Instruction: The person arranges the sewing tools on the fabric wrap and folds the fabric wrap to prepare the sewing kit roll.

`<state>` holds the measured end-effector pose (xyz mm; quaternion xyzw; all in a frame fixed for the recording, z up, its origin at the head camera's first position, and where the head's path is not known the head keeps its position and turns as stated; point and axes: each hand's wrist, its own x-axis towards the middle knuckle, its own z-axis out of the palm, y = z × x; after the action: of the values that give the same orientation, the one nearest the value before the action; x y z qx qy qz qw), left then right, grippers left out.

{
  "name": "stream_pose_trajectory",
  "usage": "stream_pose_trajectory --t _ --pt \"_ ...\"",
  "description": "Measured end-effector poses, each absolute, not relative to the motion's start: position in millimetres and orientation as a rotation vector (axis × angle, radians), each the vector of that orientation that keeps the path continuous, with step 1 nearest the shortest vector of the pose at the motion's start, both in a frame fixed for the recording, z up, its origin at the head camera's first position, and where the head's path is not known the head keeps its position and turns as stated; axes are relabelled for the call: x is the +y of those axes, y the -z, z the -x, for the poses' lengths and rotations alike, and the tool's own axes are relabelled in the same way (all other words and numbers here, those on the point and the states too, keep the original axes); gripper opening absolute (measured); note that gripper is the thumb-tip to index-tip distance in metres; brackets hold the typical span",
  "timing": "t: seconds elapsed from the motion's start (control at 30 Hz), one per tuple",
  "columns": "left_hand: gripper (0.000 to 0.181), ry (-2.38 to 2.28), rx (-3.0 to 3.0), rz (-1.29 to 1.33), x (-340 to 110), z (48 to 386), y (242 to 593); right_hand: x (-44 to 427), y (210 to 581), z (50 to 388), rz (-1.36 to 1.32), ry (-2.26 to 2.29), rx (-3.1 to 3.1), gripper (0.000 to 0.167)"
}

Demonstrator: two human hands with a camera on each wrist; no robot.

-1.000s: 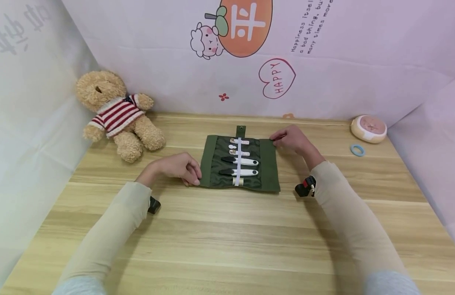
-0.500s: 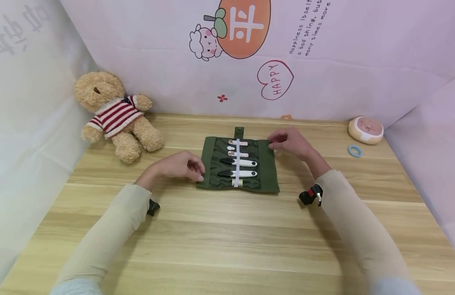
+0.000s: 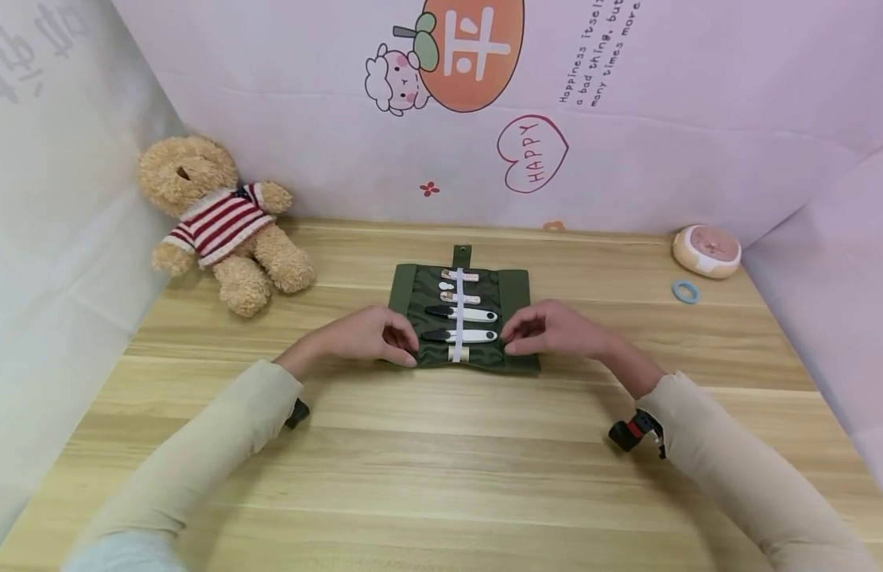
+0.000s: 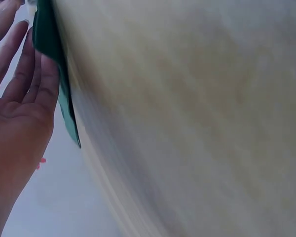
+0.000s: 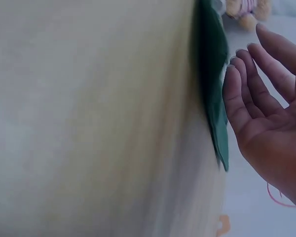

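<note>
A dark green fabric pouch (image 3: 515, 298) lies unfolded on the table, its snap tab (image 3: 462, 254) pointing to the back. Across its middle a pale elastic strap (image 3: 459, 306) holds several small items. Among them are two white tools with black ends, the upper one (image 3: 484, 315) and the lower one (image 3: 480, 336). My left hand (image 3: 373, 334) is over the pouch's left edge, fingers bent loosely around nothing. Over the right flap hovers my right hand (image 3: 559, 330), likewise holding nothing. In the wrist views, the left fingers (image 4: 22, 74) and right fingers (image 5: 259, 89) are relaxed beside the green fabric.
A teddy bear (image 3: 226, 222) in a striped sweater sits at the back left against the white cloth wall. At the back right are a round cream-and-pink object (image 3: 707, 251) and a light blue ring (image 3: 686, 291). A printed backdrop (image 3: 305, 119) stands behind the table.
My right hand has left the pouch's upper right corner and come toward the front, over the right flap. The left hand has shifted right, further over the pouch.
</note>
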<state>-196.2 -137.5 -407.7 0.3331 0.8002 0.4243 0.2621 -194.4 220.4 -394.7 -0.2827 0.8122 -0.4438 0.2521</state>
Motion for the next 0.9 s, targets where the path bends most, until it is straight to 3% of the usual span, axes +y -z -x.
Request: stream_pose_trajectory --t 0.57,0.73,0.9 --pt "0.015 -0.921 2.197 -1.047 -129 197 400 204 401 180 1.020 0.912 2.308 0.015" --pt "0.005 -0.876 2.207 -1.065 -128 199 399 204 400 180 1.113 0.849 2.339 0.003" --pt "0.003 -0.914 2.173 -1.026 -130 200 398 204 400 180 1.135 0.833 2.349 0.005"
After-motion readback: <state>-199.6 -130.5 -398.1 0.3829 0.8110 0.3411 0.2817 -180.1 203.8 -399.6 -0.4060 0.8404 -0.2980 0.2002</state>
